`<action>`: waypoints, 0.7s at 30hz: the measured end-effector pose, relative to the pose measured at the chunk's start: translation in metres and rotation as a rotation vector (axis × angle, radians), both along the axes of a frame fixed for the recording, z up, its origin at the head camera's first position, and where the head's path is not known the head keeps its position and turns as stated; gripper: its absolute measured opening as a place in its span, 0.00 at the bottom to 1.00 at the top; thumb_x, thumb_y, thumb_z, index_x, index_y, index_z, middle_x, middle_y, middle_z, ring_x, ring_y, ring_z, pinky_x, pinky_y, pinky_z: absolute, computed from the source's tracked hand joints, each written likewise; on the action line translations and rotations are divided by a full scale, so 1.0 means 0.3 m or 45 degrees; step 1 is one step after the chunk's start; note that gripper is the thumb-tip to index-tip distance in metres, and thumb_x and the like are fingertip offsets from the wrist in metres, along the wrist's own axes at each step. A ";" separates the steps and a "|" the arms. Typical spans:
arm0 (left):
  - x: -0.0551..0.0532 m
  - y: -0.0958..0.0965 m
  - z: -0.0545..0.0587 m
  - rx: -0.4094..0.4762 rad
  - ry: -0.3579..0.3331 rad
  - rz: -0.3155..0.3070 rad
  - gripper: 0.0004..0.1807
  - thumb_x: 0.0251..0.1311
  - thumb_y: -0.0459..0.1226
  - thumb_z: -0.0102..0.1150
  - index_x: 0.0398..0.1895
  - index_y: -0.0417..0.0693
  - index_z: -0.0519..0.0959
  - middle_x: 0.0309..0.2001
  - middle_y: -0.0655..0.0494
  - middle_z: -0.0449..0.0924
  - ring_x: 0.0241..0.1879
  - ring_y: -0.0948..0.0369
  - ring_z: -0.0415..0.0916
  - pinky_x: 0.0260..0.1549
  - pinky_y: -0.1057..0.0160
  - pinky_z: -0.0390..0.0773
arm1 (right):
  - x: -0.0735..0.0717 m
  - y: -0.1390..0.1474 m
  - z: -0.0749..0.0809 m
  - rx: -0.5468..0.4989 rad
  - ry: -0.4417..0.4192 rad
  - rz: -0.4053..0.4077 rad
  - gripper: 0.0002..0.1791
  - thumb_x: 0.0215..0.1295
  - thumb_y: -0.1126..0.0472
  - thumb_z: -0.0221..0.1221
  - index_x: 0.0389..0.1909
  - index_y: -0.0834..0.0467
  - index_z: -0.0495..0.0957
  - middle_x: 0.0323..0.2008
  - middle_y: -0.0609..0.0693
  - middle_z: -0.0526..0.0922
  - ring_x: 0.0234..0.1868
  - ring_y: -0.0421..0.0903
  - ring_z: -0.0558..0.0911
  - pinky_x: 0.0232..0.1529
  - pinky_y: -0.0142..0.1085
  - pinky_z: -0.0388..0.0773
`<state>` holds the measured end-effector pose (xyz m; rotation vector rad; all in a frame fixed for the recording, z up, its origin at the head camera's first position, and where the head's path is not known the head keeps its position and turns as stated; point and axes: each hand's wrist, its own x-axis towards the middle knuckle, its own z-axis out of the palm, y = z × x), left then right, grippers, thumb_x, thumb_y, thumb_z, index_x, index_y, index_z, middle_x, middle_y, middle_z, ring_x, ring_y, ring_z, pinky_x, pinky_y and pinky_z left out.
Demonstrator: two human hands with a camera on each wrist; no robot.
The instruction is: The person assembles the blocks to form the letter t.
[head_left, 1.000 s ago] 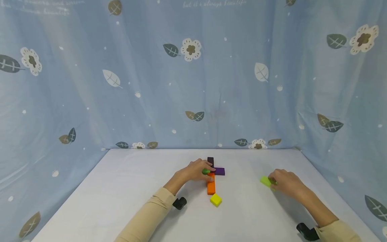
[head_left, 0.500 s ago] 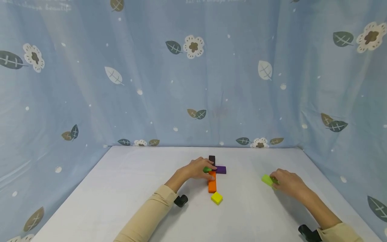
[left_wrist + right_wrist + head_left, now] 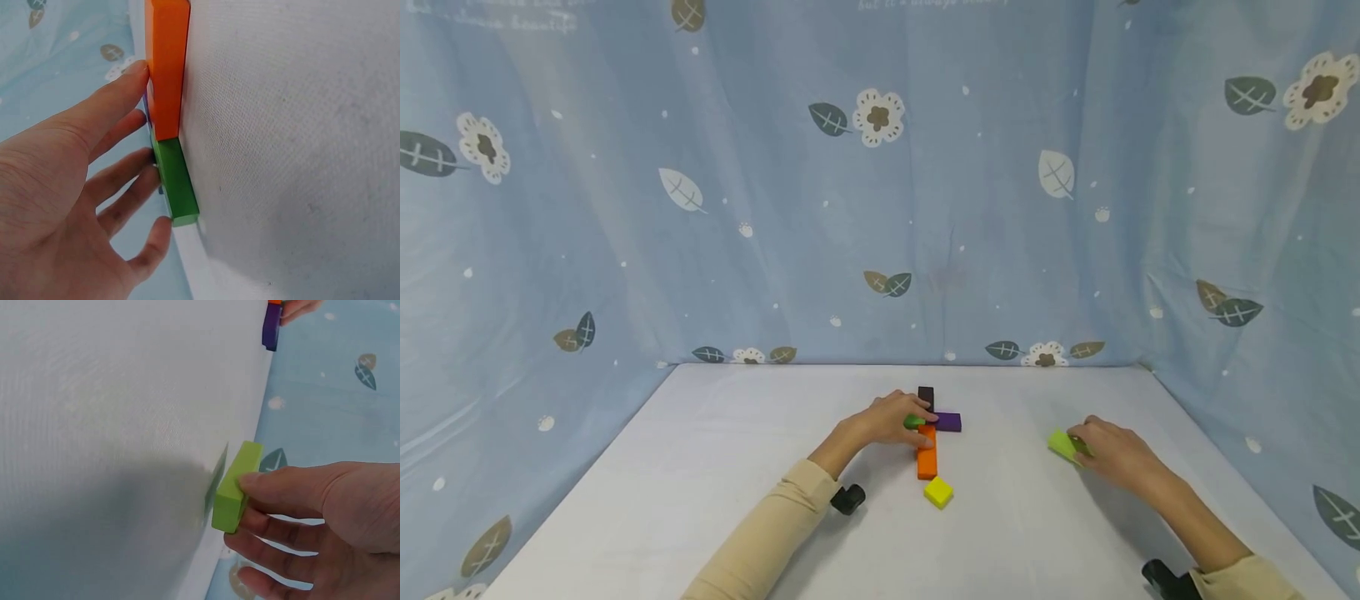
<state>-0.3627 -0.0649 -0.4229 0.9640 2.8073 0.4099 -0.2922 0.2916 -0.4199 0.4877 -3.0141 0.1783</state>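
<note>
My left hand [image 3: 891,419] rests at a group of flat-lying blocks in mid-table. Its thumb touches an orange block [image 3: 167,69], and the spread fingertips lie along a green block [image 3: 178,181] that meets the orange one end to end in the left wrist view. A purple block [image 3: 949,422] points right from the group, and a black block [image 3: 926,395] lies at its far end, partly covered by the fingers. Over to the right, my right hand [image 3: 1116,450] pinches a lime-green block [image 3: 237,487] between thumb and fingers, slightly above the tabletop with its shadow beside it.
A yellow block [image 3: 938,492] lies just in front of the orange block's near end. The white table [image 3: 737,500] ends at the back and sides against a blue patterned curtain [image 3: 775,208].
The lime-green block tilts a little in my right hand, which has risen slightly. My left hand and the blocks beside it stay put; the head view has shifted slightly.
</note>
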 end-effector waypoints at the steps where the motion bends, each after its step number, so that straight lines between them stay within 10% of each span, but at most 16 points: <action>1: 0.000 -0.001 -0.002 -0.001 0.002 0.001 0.27 0.59 0.54 0.65 0.62 0.61 0.78 0.67 0.59 0.72 0.63 0.55 0.68 0.59 0.44 0.70 | 0.001 -0.002 0.000 -0.006 -0.002 0.009 0.19 0.55 0.66 0.68 0.48 0.68 0.81 0.36 0.53 0.80 0.36 0.48 0.80 0.37 0.45 0.80; 21: 0.000 -0.003 -0.014 0.013 0.000 0.007 0.27 0.59 0.54 0.64 0.62 0.63 0.77 0.68 0.58 0.71 0.64 0.56 0.66 0.60 0.44 0.68 | 0.052 -0.103 0.028 0.000 -0.008 0.178 0.18 0.52 0.65 0.70 0.46 0.60 0.83 0.34 0.46 0.80 0.32 0.38 0.76 0.27 0.31 0.72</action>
